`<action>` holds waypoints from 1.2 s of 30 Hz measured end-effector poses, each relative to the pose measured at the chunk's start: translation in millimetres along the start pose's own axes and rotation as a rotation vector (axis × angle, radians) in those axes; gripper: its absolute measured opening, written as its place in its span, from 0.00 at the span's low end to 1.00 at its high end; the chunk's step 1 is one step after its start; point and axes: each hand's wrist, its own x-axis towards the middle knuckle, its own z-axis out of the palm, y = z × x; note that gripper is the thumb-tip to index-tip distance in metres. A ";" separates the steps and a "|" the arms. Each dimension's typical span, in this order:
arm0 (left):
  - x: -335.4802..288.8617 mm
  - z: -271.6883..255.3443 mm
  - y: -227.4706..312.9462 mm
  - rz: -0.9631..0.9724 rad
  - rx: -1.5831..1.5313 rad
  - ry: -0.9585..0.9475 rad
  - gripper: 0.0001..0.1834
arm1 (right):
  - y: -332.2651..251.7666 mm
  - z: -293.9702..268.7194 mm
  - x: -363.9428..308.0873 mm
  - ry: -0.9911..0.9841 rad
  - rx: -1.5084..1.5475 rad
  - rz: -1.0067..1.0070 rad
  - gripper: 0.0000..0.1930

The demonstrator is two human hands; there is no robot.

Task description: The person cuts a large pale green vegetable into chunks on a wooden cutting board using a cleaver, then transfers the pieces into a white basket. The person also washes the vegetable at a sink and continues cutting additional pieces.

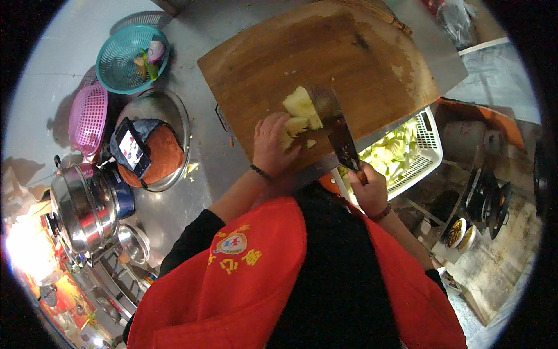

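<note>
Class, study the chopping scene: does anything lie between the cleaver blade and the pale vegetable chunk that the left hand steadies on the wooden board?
Nothing visible does. The cleaver already rests against the vegetable chunk, and the left hand sits on its other side.

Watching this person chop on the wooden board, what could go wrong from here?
The left hand presses the pale vegetable pieces right beside the cleaver held by the right hand, so fingers could get nicked. The cutting board seems to overhang the counter near the white basket; it might tip.
</note>
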 end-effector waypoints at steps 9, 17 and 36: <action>10.3 9.5 -5.3 -0.027 -0.020 -0.014 0.23 | 35.1 3.9 -17.5 0.013 0.136 0.074 0.13; -0.9 4.5 -12.1 -0.111 -0.130 0.144 0.21 | 63.6 -15.9 -38.1 -0.251 0.504 0.369 0.10; 0.2 17.6 -18.4 -0.254 -0.182 0.406 0.20 | 14.0 78.2 18.4 -0.439 0.657 0.271 0.15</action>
